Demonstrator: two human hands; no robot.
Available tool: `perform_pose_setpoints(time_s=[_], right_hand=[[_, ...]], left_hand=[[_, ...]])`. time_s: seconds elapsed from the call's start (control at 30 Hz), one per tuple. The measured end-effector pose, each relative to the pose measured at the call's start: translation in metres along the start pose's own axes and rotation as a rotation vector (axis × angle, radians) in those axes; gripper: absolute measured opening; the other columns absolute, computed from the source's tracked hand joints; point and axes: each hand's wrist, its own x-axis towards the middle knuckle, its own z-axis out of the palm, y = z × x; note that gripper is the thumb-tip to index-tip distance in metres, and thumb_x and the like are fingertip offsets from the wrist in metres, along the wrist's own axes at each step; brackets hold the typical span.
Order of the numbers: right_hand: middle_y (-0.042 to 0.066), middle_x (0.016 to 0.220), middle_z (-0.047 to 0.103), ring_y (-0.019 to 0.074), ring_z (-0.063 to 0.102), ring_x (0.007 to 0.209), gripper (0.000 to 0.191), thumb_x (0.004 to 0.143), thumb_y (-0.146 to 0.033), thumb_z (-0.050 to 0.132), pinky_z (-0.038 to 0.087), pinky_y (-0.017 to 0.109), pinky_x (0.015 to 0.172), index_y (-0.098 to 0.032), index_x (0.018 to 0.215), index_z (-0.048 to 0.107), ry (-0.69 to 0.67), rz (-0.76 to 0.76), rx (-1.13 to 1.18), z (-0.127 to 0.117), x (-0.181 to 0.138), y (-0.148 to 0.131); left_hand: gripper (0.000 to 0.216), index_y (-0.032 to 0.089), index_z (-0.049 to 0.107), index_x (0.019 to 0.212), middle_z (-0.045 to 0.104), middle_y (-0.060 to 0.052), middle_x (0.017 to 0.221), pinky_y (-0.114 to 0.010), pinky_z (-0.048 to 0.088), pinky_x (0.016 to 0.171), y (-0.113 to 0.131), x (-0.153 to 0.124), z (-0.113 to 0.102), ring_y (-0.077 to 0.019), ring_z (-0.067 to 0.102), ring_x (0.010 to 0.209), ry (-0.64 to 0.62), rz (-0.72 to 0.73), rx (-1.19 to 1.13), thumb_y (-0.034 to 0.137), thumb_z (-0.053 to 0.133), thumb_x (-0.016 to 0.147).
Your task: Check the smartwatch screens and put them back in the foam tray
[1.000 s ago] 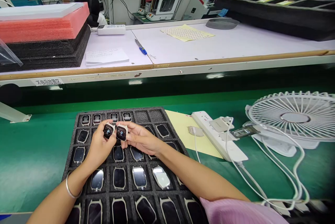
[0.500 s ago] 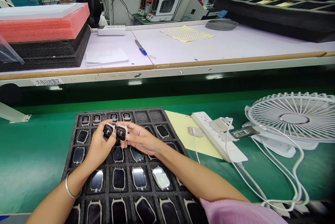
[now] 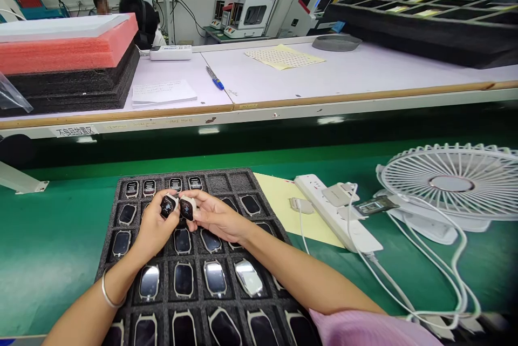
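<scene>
A black foam tray (image 3: pixel 238 180) lies on the green mat, its pockets filled with several watch bodies. My left hand (image 3: pixel 152 228) is closed on one small watch body (image 3: pixel 167 205) with a lit screen. Beside it, my right hand (image 3: pixel 216 216) is closed on a second watch body (image 3: pixel 186 208), also lit. The two watch bodies are held side by side, almost touching, above the tray's upper rows. A silver bangle (image 3: pixel 107 292) circles my left wrist.
A yellow sheet (image 3: pixel 279 197), a white power strip (image 3: pixel 334 211) with plugs and cables, and a white fan (image 3: pixel 449 181) lie right of the tray. Behind, a white bench holds stacked foam (image 3: pixel 68 60), papers, a pen (image 3: pixel 214 77) and black trays. People sit far back left.
The view has shifted slightly. Both hands stay in place over the tray, holding the two watch bodies side by side.
</scene>
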Motion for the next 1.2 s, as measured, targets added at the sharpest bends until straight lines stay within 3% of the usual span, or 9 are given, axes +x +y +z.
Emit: perform_pose_setpoints(time_s=[0.1, 0.3, 0.43, 0.57, 0.77, 0.97, 1.2], right_hand=[[0.002, 0.096, 0.065, 0.0134, 0.067, 0.075, 0.053, 0.079, -0.03, 0.083, 0.048, 0.026, 0.069, -0.021, 0.125, 0.059, 0.053, -0.005, 0.004, 0.0, 0.002, -0.001], [0.008, 0.105, 0.071, 0.0158, 0.066, 0.073, 0.056, 0.077, -0.029, 0.08, 0.045, 0.028, 0.066, -0.021, 0.127, 0.055, 0.224, -0.006, 0.077, -0.003, 0.005, -0.006], [0.008, 0.1, 0.072, 0.0119, 0.059, 0.063, 0.045, 0.075, -0.023, 0.078, 0.042, 0.025, 0.06, -0.02, 0.116, 0.059, 0.281, -0.017, 0.079, -0.005, 0.006, -0.007], [0.005, 0.097, 0.07, 0.0095, 0.057, 0.059, 0.04, 0.073, -0.022, 0.078, 0.041, 0.024, 0.058, -0.02, 0.11, 0.062, 0.288, -0.033, 0.039, -0.006, 0.006, -0.005], [0.004, 0.095, 0.068, 0.0132, 0.064, 0.064, 0.042, 0.077, -0.022, 0.074, 0.046, 0.026, 0.061, -0.021, 0.117, 0.06, 0.299, -0.036, -0.086, -0.008, 0.005, -0.003], [0.005, 0.097, 0.068, 0.0132, 0.066, 0.066, 0.039, 0.078, -0.02, 0.072, 0.048, 0.026, 0.062, -0.02, 0.114, 0.058, 0.272, -0.038, -0.125, -0.011, 0.006, -0.001], [0.0, 0.084, 0.066, 0.0126, 0.066, 0.062, 0.038, 0.077, -0.022, 0.075, 0.047, 0.024, 0.058, -0.019, 0.111, 0.06, 0.288, -0.048, -0.162, -0.01, 0.005, -0.001]], left_hand=[[0.039, 0.017, 0.061, 0.108, 0.064, -0.004, 0.097, -0.028, 0.046, 0.079, -0.001, 0.003, -0.001, -0.0166, 0.059, 0.087, 0.031, -0.047, -0.099, 0.03, 0.07, 0.072], [0.07, 0.018, 0.048, 0.132, 0.063, 0.0, 0.088, -0.023, 0.042, 0.051, 0.008, 0.004, -0.001, -0.0085, 0.051, 0.053, 0.0, -0.259, -0.412, 0.037, 0.076, 0.07], [0.064, 0.016, 0.052, 0.128, 0.061, 0.001, 0.076, -0.027, 0.05, 0.055, 0.013, 0.004, -0.002, -0.0136, 0.061, 0.056, -0.038, -0.289, -0.537, 0.04, 0.073, 0.073], [0.057, 0.016, 0.057, 0.122, 0.067, -0.003, 0.086, -0.032, 0.056, 0.062, 0.013, 0.005, -0.003, -0.0174, 0.068, 0.061, -0.064, -0.291, -0.561, 0.039, 0.074, 0.072], [0.058, 0.016, 0.057, 0.123, 0.07, -0.006, 0.097, -0.034, 0.059, 0.067, 0.011, 0.005, -0.002, -0.0191, 0.071, 0.067, -0.088, -0.302, -0.552, 0.039, 0.075, 0.073], [0.061, 0.017, 0.054, 0.128, 0.069, -0.003, 0.091, -0.032, 0.06, 0.066, 0.011, 0.004, -0.001, -0.0183, 0.071, 0.066, -0.075, -0.294, -0.531, 0.037, 0.075, 0.073], [0.047, 0.018, 0.058, 0.115, 0.068, -0.003, 0.096, -0.03, 0.062, 0.065, 0.007, 0.003, -0.001, -0.0169, 0.072, 0.065, -0.096, -0.231, -0.438, 0.033, 0.074, 0.073]])
